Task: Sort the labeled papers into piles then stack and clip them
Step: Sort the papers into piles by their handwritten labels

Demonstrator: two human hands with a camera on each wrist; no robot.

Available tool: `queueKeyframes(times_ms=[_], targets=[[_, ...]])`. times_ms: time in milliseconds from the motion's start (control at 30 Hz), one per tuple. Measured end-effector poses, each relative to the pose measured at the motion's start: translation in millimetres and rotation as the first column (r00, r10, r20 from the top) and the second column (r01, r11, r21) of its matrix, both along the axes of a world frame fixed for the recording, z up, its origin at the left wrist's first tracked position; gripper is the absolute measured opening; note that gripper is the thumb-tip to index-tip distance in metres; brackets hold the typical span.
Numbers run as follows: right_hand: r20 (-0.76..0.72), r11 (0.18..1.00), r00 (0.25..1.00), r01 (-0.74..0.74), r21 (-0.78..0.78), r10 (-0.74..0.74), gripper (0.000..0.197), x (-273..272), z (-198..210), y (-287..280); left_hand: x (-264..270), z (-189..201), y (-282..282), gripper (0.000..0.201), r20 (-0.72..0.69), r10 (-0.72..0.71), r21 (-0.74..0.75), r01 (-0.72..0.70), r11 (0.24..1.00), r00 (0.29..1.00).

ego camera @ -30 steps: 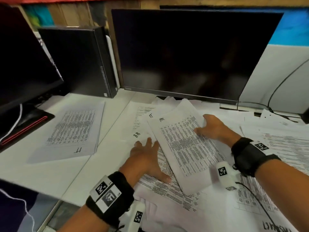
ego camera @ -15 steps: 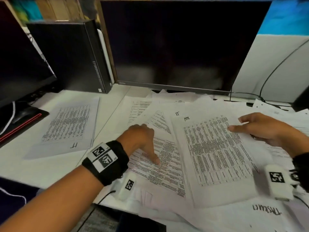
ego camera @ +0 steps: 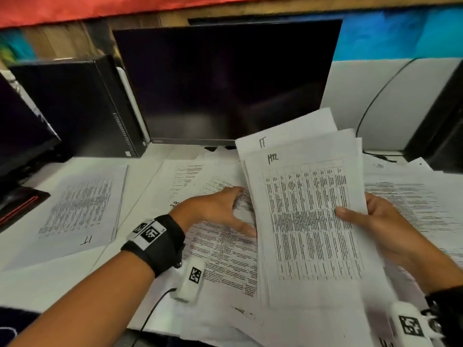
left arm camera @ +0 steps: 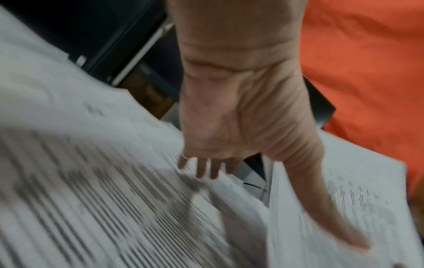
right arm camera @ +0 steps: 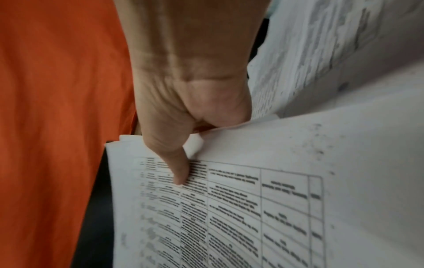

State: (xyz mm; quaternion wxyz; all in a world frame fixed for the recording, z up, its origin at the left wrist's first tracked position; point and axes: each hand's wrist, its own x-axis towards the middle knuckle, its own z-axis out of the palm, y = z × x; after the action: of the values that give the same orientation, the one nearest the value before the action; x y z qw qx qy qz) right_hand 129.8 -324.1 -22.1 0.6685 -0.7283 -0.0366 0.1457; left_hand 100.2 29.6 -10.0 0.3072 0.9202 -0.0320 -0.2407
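- I judge the sort barely begun: one IT pile lies set apart at the left of the desk, while most papers sprawl mixed in front of the monitor.
- My right hand pinches a lifted sheaf, thumb on top, fingers hidden beneath; its top sheet reads HR, and an IT sheet peeks out behind it.
- My left hand is spread open, fingers straight, at the sheaf's left edge over the loose papers; whether it touches the sheaf I cannot tell.
- Left to do, as I read it: split the sheaf by label, sort the loose sheets, stack, clip. I see no clip anywhere.
- The head view alone gives labels and the layout.
- The right wrist view alone shows the thumb pressed on the table print and several sheet edges stepped under it.
- The left wrist view, blurred, shows the palm and a gap between sheaf and lower papers.
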Motion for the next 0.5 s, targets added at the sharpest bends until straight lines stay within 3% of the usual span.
queueKeyframes(times_ms=[67, 100, 167, 233, 333, 500], targets=[[-0.025, 0.993, 0.999, 0.037, 0.115, -0.034, 0.047, -6, 9, -1, -7, 9, -18, 0.096, 0.03, 0.08, -0.385, -0.062, 0.921, 0.996], [-0.025, 0.99, 0.999, 0.034, 0.138, -0.031, 0.052, -7, 13, 0, -10, 14, -30, 0.077, 0.038, 0.114, -0.502, -0.079, 0.861, 0.993], [0.034, 0.992, 0.999, 0.017, 0.126, -0.022, 0.059, -10, 22, 9, -10, 22, -56, 0.048, 0.098, 0.225, -0.595, -0.124, 0.794, 0.969], [0.103, 0.987, 0.993, 0.039, 0.157, -0.055, 0.052, -10, 35, 19, -5, 35, -76, 0.031, 0.22, 0.37, -0.632, -0.157, 0.759, 0.902], [0.187, 0.959, 0.971, 0.096, 0.267, -0.149, 0.045, -14, 66, 34, 1, 67, -84, 0.024, 0.332, 0.516, -0.728, -0.133, 0.672, 0.789], [0.406, 0.968, 0.898, 0.079, 0.236, -0.172, 0.04, -10, 100, 43, -4, 110, -76, 0.024, 0.477, 0.556, -0.765, 0.011, 0.643, 0.681]])
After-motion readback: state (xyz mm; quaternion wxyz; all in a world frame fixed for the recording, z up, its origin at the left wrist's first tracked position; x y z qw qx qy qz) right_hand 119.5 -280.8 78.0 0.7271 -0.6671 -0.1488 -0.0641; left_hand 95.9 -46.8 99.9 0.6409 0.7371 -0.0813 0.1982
